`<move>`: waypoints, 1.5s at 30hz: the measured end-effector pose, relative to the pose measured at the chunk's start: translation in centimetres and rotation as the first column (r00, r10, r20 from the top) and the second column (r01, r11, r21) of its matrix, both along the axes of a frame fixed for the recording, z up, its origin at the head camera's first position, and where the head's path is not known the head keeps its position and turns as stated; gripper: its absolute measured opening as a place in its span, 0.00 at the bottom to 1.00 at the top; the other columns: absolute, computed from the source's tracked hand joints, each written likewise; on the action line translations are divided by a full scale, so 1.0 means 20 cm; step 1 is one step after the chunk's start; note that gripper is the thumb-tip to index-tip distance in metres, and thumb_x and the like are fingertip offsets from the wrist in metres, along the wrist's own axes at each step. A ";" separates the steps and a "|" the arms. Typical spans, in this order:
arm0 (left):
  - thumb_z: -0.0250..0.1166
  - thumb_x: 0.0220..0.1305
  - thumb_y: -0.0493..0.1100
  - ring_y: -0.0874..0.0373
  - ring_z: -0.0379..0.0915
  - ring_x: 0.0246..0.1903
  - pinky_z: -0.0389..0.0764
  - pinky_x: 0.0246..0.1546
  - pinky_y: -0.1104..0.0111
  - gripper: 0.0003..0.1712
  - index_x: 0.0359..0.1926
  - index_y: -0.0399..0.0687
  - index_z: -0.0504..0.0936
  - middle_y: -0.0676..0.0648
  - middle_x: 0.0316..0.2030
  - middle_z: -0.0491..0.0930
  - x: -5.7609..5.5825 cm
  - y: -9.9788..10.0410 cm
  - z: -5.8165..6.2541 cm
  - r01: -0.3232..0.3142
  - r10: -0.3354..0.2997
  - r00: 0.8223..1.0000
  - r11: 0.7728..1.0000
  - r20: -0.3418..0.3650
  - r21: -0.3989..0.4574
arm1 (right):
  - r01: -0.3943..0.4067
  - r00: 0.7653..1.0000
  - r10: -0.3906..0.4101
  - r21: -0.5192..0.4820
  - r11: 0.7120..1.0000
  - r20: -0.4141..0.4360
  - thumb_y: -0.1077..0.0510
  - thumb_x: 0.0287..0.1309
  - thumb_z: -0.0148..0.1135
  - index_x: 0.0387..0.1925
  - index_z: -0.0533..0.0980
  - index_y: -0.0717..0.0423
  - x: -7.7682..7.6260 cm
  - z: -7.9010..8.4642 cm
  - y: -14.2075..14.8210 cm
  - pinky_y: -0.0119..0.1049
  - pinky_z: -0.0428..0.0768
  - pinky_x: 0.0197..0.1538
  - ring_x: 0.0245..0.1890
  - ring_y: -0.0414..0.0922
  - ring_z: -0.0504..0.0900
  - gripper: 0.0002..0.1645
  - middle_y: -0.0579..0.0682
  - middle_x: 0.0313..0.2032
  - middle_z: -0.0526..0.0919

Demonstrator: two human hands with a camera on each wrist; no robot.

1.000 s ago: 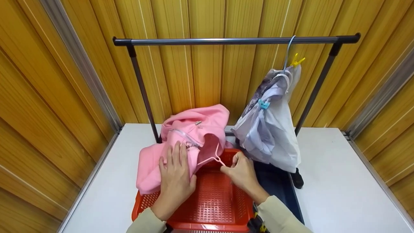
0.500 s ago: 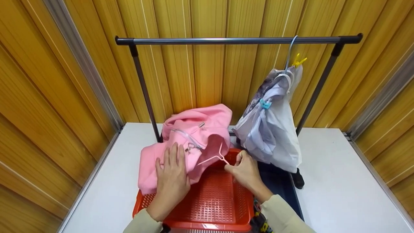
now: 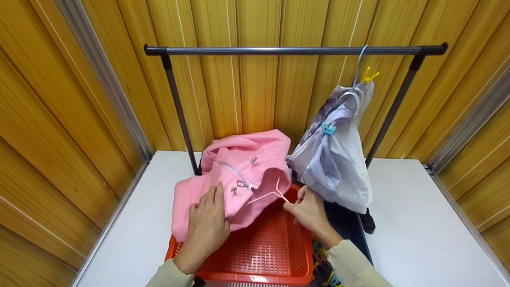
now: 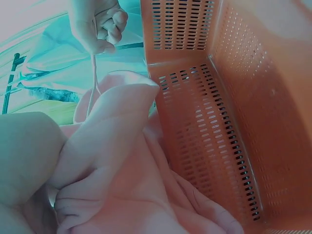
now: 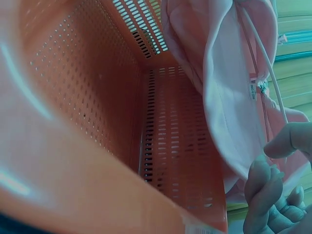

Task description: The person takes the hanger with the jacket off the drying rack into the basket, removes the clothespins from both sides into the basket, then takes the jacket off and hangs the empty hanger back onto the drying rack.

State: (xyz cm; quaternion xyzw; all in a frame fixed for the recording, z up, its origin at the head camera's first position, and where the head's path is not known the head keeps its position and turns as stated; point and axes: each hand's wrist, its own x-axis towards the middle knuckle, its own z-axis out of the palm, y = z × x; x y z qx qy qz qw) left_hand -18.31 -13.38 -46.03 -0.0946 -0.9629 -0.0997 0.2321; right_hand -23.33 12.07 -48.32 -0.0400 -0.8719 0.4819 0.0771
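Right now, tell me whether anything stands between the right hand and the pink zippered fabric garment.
Only the thin pink hanger, pinched by the right hand and reaching into the opening of the pink zippered fabric garment, spans the gap; nothing else visible stands between them.

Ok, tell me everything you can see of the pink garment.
The pink garment looks like thick, soft fabric, with a silvery zip and metal-looking fittings near its gaping opening. It lies rumpled, partly over the far left of the red basket. The left hand rests on it; a pink hanger, pinched by the right hand, reaches into the opening.
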 end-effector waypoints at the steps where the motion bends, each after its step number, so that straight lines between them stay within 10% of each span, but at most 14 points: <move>1: 0.70 0.42 0.38 0.43 0.73 0.54 0.73 0.39 0.50 0.48 0.67 0.36 0.63 0.37 0.58 0.73 0.00 0.00 0.00 0.002 -0.002 1.000 1.000 0.009 -0.002 | 0.001 1.000 -0.001 0.000 1.000 -0.001 0.62 0.38 0.68 0.24 0.63 0.55 0.00 0.00 0.00 0.35 0.71 0.12 0.04 0.40 0.71 0.19 0.48 0.16 0.71; 25: 0.73 0.43 0.41 0.45 0.73 0.56 0.73 0.46 0.50 0.49 0.68 0.39 0.64 0.39 0.62 0.71 0.04 -0.08 0.05 0.183 -0.181 0.961 0.983 0.210 0.008 | -0.073 0.995 0.078 -0.071 0.995 0.059 0.66 0.40 0.63 0.26 0.61 0.55 -0.06 0.01 0.12 0.36 0.73 0.15 0.07 0.42 0.72 0.18 0.47 0.15 0.72; 45: 0.76 0.42 0.38 0.46 0.76 0.52 0.76 0.42 0.52 0.52 0.69 0.38 0.62 0.42 0.61 0.73 0.05 -0.11 0.05 0.274 -0.280 0.936 0.960 0.211 0.060 | -0.171 0.972 0.185 -0.105 0.980 0.142 0.66 0.41 0.60 0.24 0.58 0.51 -0.16 0.01 0.23 0.32 0.71 0.17 0.12 0.45 0.74 0.18 0.45 0.14 0.71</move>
